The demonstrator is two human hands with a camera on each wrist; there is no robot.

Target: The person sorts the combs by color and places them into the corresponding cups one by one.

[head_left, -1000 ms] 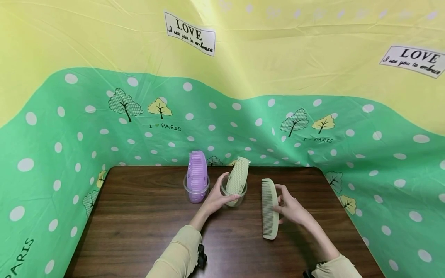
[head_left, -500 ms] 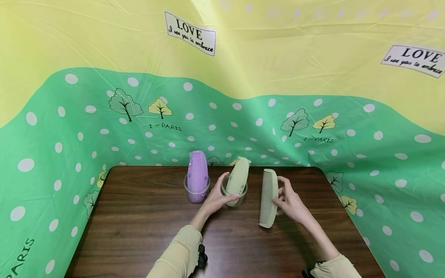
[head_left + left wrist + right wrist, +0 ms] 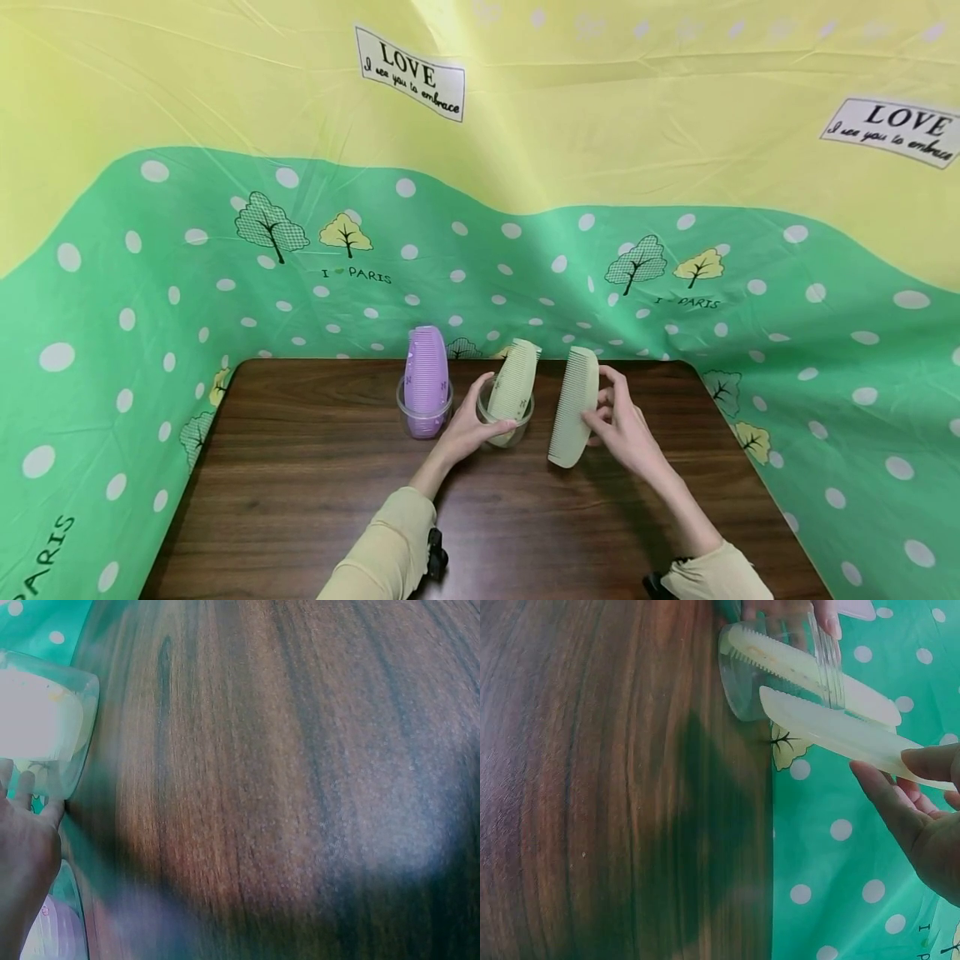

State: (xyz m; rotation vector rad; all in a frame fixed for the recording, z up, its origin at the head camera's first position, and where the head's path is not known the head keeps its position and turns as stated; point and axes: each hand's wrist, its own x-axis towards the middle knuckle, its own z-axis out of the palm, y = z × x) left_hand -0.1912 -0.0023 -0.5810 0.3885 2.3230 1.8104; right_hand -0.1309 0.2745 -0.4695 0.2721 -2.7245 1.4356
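Observation:
My right hand (image 3: 624, 421) pinches a pale green comb (image 3: 576, 408) by its spine, teeth facing left, held above the table and tilted. In the right wrist view this comb (image 3: 832, 735) passes in front of a clear cup (image 3: 742, 682). My left hand (image 3: 468, 421) grips that cup (image 3: 506, 433) around its side, thumb at the front. A second pale green comb (image 3: 514, 379) leans inside it. To the left, a purple comb (image 3: 426, 371) stands in another clear cup (image 3: 405, 412). The left wrist view catches my left hand (image 3: 30, 840) at its edge.
The dark wooden table (image 3: 300, 492) carries both cups near its back edge. A green and yellow printed cloth (image 3: 360, 208) hangs behind the table and along both sides.
My right hand has moved the comb away from me and slightly left, and the comb has tilted more. The left hand and both cups have stayed in place.

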